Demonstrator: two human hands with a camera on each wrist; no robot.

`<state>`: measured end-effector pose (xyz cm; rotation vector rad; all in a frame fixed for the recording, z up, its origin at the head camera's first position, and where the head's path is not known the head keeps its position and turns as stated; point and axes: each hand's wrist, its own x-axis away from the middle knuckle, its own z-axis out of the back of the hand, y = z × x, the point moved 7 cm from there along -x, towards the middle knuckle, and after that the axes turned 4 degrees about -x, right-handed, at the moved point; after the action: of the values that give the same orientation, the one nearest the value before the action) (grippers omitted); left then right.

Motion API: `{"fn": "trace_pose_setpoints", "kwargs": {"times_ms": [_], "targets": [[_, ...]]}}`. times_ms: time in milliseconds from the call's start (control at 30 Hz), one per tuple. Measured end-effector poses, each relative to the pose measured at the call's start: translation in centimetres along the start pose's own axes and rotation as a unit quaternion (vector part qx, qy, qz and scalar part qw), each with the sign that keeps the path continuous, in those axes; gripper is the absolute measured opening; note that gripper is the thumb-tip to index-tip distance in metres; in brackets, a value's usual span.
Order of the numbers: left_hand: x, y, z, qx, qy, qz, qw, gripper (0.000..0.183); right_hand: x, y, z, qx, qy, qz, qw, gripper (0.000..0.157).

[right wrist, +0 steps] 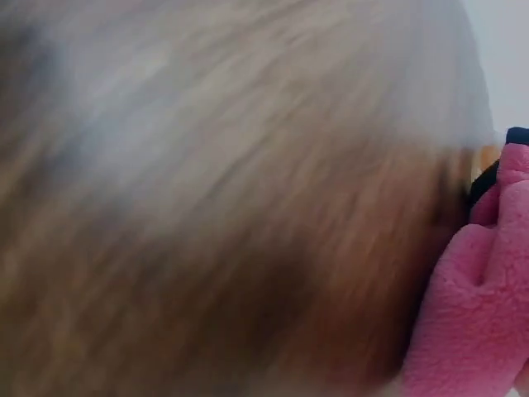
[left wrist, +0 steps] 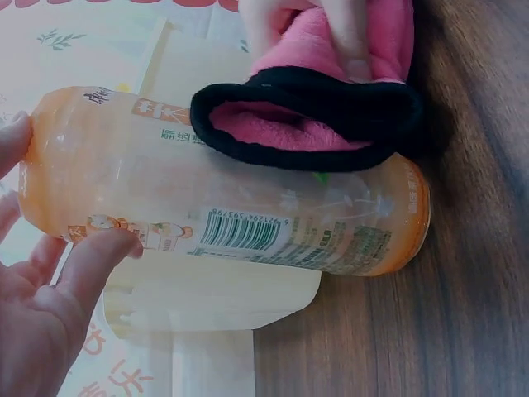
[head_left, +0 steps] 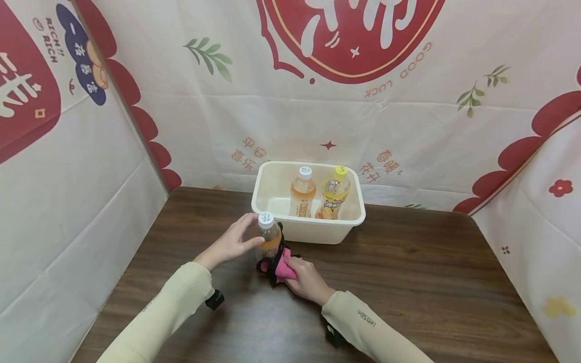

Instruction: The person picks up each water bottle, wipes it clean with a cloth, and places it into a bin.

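Observation:
My left hand (head_left: 231, 243) grips a clear bottle of orange drink (head_left: 271, 242) near its shoulder, thumb on one side and fingers round the other. The bottle has a white cap (head_left: 266, 218) and stands upright just in front of the white tub. In the left wrist view its label and barcode (left wrist: 240, 229) show. My right hand (head_left: 309, 280) holds a bunched pink plush cloth with black edging (head_left: 285, 267) against the bottle's lower side. In the right wrist view the cloth (right wrist: 475, 289) fills the right edge, and most of the bottle is hidden.
Behind the bottle sits a white plastic tub (head_left: 313, 233). Inside it stand a white-capped bottle of orange drink (head_left: 302, 194) and a yellow-capped bottle (head_left: 335, 194), both toward its right side. Printed cloth walls (head_left: 281, 121) enclose the dark wooden table (head_left: 422, 272) at the back and sides.

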<state>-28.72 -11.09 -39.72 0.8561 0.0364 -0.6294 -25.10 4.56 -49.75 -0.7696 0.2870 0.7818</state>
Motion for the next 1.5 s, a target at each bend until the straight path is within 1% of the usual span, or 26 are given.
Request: {"fn": "trace_pose_setpoints", "kwargs": {"times_ms": [67, 133, 200, 300, 367, 433, 533, 600, 667, 733, 867, 933, 967, 1033, 1133, 1233, 1267, 1367, 1433, 1500], "targets": [[0.1, -0.1, 0.0, -0.001, 0.003, -0.001, 1.0000, 0.043, -0.3, -0.4, 0.5, -0.020, 0.015, 0.003, 1.000, 0.028], [0.2, -0.1, 0.0, 0.004, 0.009, -0.004, 0.9999, 0.042, -1.0, -1.2, 1.5, -0.046, 0.045, 0.011, 0.998, 0.027], [0.1, -0.1, 0.1, 0.007, 0.017, -0.009, 0.9998, 0.042, -1.9, -2.1, 2.9, -0.068, 0.077, 0.015, 0.995, 0.024], [0.1, -0.2, 0.2, 0.012, 0.027, -0.023, 0.9993, 0.041, -3.3, -3.5, 5.1, -0.085, 0.115, 0.023, 0.989, 0.029], [0.1, -0.3, 0.2, 0.014, 0.031, -0.034, 0.9988, 0.041, -4.1, -4.3, 6.3, -0.087, 0.125, 0.023, 0.988, 0.029], [0.1, -0.2, 0.2, 0.020, 0.034, -0.040, 0.9984, 0.043, -5.0, -5.1, 7.3, -0.086, 0.124, 0.026, 0.988, 0.030], [0.1, -0.2, 0.2, 0.016, 0.041, -0.044, 0.9981, 0.046, -6.3, -6.1, 8.3, -0.073, 0.113, 0.024, 0.991, 0.034], [0.1, -0.1, 0.2, 0.011, 0.043, -0.045, 0.9980, 0.047, -6.8, -6.6, 8.5, -0.062, 0.108, 0.026, 0.992, 0.037], [0.1, -0.2, 0.2, 0.008, 0.043, -0.043, 0.9981, 0.046, -6.9, -6.7, 8.4, -0.057, 0.106, 0.026, 0.992, 0.038], [0.1, -0.2, 0.1, 0.021, 0.039, -0.037, 0.9983, 0.046, -6.6, -6.6, 8.1, -0.054, 0.114, 0.033, 0.992, 0.038], [0.1, -0.3, 0.1, 0.039, 0.028, -0.024, 0.9986, 0.043, -5.2, -5.5, 6.7, -0.057, 0.141, 0.039, 0.988, 0.035], [0.0, -0.2, 0.2, 0.033, 0.025, -0.021, 0.9989, 0.042, -4.2, -4.6, 5.7, -0.063, 0.147, 0.034, 0.987, 0.036], [0.0, -0.2, 0.1, 0.030, 0.024, -0.022, 0.9990, 0.041, -3.7, -4.0, 5.1, -0.065, 0.142, 0.027, 0.987, 0.036], [0.0, -0.2, 0.1, 0.022, 0.020, -0.022, 0.9993, 0.041, -2.6, -2.8, 3.7, -0.067, 0.120, 0.010, 0.990, 0.035], [0.0, -0.2, -0.1, 0.017, 0.014, -0.017, 0.9996, 0.042, -1.0, -1.2, 1.5, -0.050, 0.068, -0.010, 0.996, 0.033], [-0.1, -0.1, -0.1, 0.019, 0.008, -0.010, 0.9997, 0.042, -0.1, -0.1, 0.3, -0.040, 0.036, -0.020, 0.998, 0.031], [-0.1, -0.1, -0.2, 0.019, 0.006, -0.007, 0.9998, 0.042, 0.1, 0.1, 0.1, -0.039, 0.030, -0.022, 0.999, 0.030], [-0.1, 1.6, 0.4, 0.017, 0.001, -0.003, 0.9999, 0.041, 0.1, 0.2, 0.1, -0.045, 0.026, -0.024, 0.998, 0.029], [-0.1, 1.7, 0.5, 0.012, 0.001, -0.005, 0.9999, 0.040, 0.1, 0.1, 0.3, -0.049, 0.035, -0.015, 0.998, 0.029], [-0.1, 1.7, 0.5, 0.010, 0.001, -0.009, 0.9999, 0.039, -0.2, -0.4, 1.0, -0.056, 0.053, 0.001, 0.997, 0.029]]}}
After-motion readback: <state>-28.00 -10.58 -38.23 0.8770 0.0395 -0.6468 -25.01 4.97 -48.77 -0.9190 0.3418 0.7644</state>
